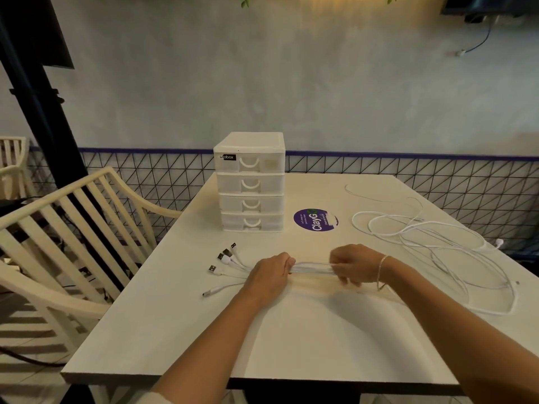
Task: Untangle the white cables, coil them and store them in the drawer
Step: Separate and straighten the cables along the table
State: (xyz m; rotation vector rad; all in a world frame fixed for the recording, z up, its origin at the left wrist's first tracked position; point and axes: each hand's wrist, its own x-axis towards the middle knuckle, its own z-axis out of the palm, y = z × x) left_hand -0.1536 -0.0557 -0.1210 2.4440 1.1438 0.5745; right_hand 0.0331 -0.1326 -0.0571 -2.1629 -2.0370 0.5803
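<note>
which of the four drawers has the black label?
The top drawer of the white drawer unit: a black label sits at its left front corner. The three drawers below have plain fronts. All four are shut.

Head-worn view, forward-down over table [291, 330]

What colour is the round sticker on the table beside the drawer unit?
Purple with white lettering; the round sticker shows in the head view, the only one.

At your twelve o'clock, the drawer unit [250, 182] carries a black label [227, 157] ending in "box". Just right of it, the purple sticker [315, 219] on the table [306, 330] reads "ClayGo".
</note>
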